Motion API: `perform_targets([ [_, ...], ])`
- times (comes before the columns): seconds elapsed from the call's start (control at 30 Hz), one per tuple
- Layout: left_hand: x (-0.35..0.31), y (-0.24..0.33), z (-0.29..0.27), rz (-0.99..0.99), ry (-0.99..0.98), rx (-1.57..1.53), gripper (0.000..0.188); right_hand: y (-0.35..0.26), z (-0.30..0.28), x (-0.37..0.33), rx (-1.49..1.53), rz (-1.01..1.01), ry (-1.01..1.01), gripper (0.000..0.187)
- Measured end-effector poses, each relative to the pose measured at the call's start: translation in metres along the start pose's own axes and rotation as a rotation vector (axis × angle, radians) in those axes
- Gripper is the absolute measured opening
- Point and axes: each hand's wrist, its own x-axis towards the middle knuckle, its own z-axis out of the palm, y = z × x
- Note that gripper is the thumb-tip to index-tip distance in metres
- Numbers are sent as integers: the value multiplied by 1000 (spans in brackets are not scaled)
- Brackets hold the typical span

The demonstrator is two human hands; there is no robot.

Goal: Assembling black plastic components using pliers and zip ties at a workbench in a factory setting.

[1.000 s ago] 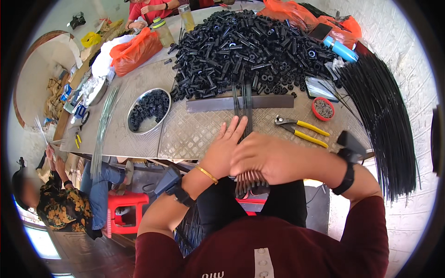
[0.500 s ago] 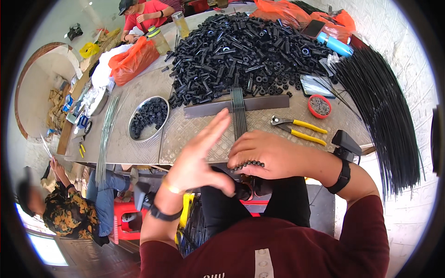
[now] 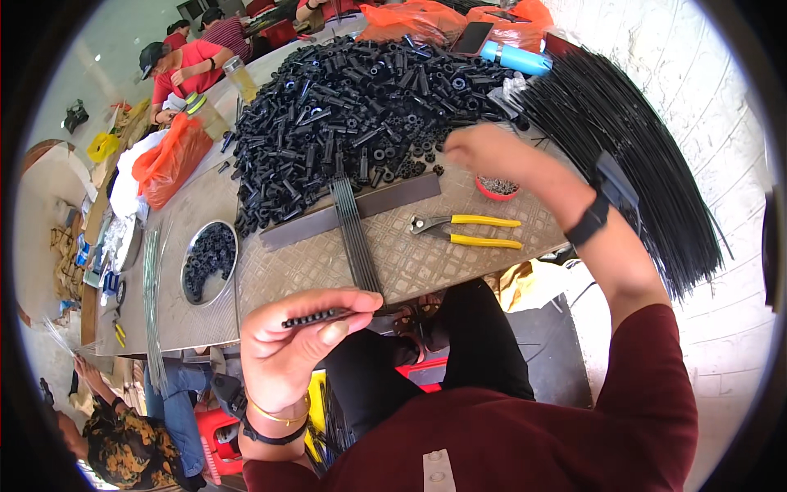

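Observation:
My left hand (image 3: 283,344) is closed round the near end of a flat bundle of thin dark rods (image 3: 354,234). A row of black tips (image 3: 310,318) shows between its thumb and fingers. The bundle runs away from me across a long dark bar (image 3: 385,198), its far end at the edge of a heap of black ribbed plastic parts (image 3: 344,115). Out over the right edge of that heap, my right hand (image 3: 479,154) is curled, fingertips down, beyond a red bowl of small grey pieces (image 3: 498,190). Whatever it may hold is hidden.
Yellow-handled pincers (image 3: 475,230) lie near the table's front edge. A metal dish of black parts (image 3: 209,262) and pale rods (image 3: 153,303) are on the left. Long black rods (image 3: 631,148) hang over the right side. Co-workers (image 3: 184,70) sit at the far left.
The rod bundle has passed from my right hand to my left, which was open before. My right hand has reached forward and right over the parts. The view has shifted.

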Motion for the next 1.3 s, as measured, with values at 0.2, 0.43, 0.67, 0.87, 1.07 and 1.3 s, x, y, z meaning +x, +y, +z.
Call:
perform_targets([
  [0.2, 5, 0, 2, -24, -26, 32, 26, 102, 30, 27, -315, 138, -35, 20],
  [0.43, 7, -1, 4, -31, -23, -29, 30, 112, 22, 22, -188, 158, 20, 19],
  [0.67, 6, 1, 9, -3, -15, -27, 30, 126, 29, 16, -270, -81, 221, 16],
  [0.87, 10, -3, 9, 32, 100, -23, 31, 26, -17, -4, 64, -49, 306, 12],
  [1.07, 10, -1, 3, 8, 95, -91, 30, -121, -49, -87, 344, -498, 339, 20],
  [1.3, 3, -2, 4, 34, 99, -81, 25, -149, -49, -91, 265, -608, 385, 21],
])
